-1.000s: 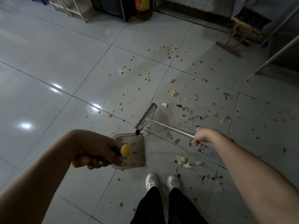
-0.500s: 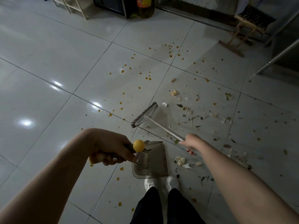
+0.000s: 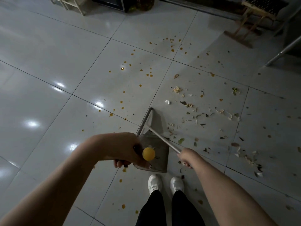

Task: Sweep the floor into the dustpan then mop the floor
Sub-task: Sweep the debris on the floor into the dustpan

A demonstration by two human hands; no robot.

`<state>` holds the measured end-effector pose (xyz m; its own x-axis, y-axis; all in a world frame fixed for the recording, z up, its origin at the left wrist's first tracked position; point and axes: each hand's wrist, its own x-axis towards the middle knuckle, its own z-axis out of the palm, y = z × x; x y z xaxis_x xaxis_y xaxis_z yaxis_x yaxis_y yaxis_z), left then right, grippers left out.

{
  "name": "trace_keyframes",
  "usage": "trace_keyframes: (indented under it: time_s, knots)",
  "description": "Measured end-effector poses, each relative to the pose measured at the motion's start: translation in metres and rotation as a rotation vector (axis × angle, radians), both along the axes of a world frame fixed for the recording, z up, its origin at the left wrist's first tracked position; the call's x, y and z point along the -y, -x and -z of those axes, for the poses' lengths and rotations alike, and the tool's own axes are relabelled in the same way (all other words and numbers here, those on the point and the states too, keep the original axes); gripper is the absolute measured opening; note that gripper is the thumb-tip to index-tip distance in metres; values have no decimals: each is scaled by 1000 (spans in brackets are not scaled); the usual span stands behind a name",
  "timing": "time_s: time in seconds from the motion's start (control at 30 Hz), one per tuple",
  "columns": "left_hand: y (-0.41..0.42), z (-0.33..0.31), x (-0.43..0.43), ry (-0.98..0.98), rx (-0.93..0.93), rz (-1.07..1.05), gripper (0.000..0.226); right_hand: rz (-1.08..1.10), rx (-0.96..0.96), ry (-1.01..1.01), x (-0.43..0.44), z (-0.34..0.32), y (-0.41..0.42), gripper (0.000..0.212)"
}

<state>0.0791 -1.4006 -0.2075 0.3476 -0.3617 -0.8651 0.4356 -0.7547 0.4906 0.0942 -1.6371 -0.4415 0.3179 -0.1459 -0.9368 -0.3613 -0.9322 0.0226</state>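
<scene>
My left hand (image 3: 125, 150) grips the dustpan's long handle, which ends in a yellow knob (image 3: 148, 153). The grey dustpan (image 3: 157, 158) hangs or rests just in front of my white shoes, its mouth toward the broom. My right hand (image 3: 185, 156) is closed on the metal shaft of the broom (image 3: 164, 138). The broom head (image 3: 145, 121) lies on the tile at the dustpan's far edge. Orange crumbs (image 3: 149, 74) and leaf and peel scraps (image 3: 200, 118) are scattered over the white tiled floor (image 3: 48, 79), mostly ahead and to the right.
A small wooden stool (image 3: 254, 17) stands at the back right beside a slanted metal pole (image 3: 283, 51). A dark appliance and an oil bottle (image 3: 143, 4) sit at the back centre, with a pale rack (image 3: 73, 4) to their left. My feet (image 3: 164, 182) stand behind the dustpan.
The dustpan has shifted from my left to directly in front of my shoes. The broom head has drawn back toward the dustpan's far edge, and my right hand has come closer to me.
</scene>
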Motion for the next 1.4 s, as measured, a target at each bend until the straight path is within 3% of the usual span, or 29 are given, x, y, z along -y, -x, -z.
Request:
trace_keyframes:
  time_s: [0.13,0.23,0.57,0.93,1.4]
  knots:
    - [-2,-3,13,16,-136,96,27,-166,161,93,34,2,9,41]
    - [-3,-8,13,16,-194,104,29,-144,143,148,71,-8,6,42]
    - [5,-11,28,-101,-94,60,34,192,136,133,120,-36,12,48]
    - [9,-41,13,-78,-147,111,31,-27,283,59,35,-11,22,42]
    - [7,-40,0,-107,-116,9,46,92,216,242,153,-36,66,38]
